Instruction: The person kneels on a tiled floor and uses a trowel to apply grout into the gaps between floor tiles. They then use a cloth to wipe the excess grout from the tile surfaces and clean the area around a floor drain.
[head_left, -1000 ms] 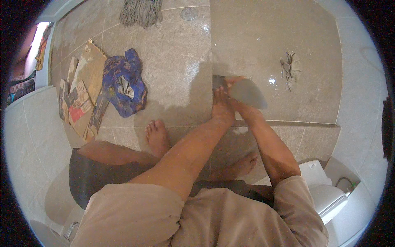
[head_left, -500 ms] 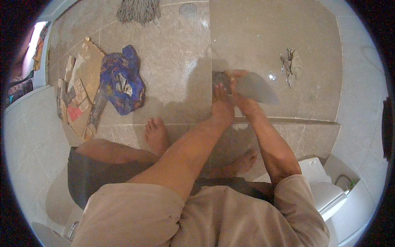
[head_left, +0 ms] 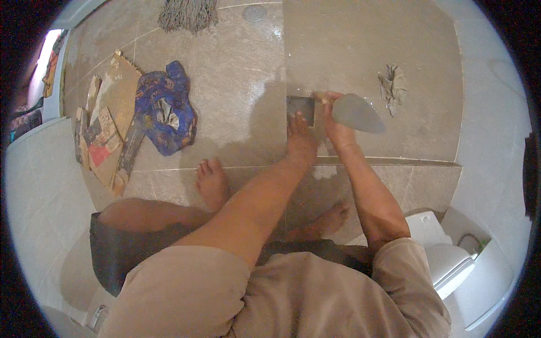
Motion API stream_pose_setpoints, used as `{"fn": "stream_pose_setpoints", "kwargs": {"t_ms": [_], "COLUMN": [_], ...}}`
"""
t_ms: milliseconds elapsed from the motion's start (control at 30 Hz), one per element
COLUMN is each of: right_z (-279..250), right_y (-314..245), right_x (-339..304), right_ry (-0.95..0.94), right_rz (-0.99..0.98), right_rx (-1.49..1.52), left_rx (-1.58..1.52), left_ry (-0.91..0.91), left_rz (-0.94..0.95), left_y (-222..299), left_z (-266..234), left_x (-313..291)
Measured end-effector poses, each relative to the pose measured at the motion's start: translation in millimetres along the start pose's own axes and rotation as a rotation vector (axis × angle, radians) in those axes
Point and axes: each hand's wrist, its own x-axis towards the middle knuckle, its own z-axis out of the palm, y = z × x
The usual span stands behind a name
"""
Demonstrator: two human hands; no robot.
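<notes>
My left hand (head_left: 301, 135) lies with its fingers stretched out over the near edge of a dark square patch (head_left: 300, 106) in the tiled floor. Whether this patch is a plate or an opening, I cannot tell. Just right of it, my right hand (head_left: 340, 132) is closed on what looks like a trowel (head_left: 358, 114) with a grey, leaf-shaped blade. The blade's pointed end is toward the lower right, and the fingers hide most of the handle. Farther right, a crumpled pale rag (head_left: 393, 89) lies on the wet floor.
To the left lie a blue patterned cloth or bag (head_left: 163, 107) and several cardboard pieces (head_left: 107, 135). A grey mop head (head_left: 187, 14) and a round floor drain (head_left: 255, 13) are at the far side. A raised tile edge (head_left: 394, 161) crosses nearby; a white toilet (head_left: 448, 265) stands at right.
My right hand has shifted a little to the right with the trowel, away from my left hand. More of the dark square now shows. My left hand has barely moved.
</notes>
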Motion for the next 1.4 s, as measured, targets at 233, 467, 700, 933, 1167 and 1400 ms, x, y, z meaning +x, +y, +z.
{"fn": "stream_pose_setpoints", "kwargs": {"t_ms": [233,467,700,933,1167,1400], "right_z": [-2,3,32,2,-3,-8], "right_y": [8,-16,19,14,30,50], "right_x": [-6,-12,-29,-15,-7,-21], "right_ry": [0.044,-0.045,-0.2,0.002,-0.014,-0.003], "right_rz": [-0.033,-0.081,-0.094,0.073,0.366,0.408], "right_rx": [-0.073,0.082,0.012,0.074,0.127,0.148], "left_rx": [0.005,0.081,-0.034,-0.019,-0.282,-0.135], "left_ry": [-0.038,-0.088,0.083,0.082,0.204,0.08], "left_rz": [0.058,0.134,0.108,0.112,0.025,-0.039], "left_y": [1,-4,1,5,-7,-8], "left_z": [10,-5,4,14,15,0], "left_x": [5,-10,-7,-7,30,35]}}
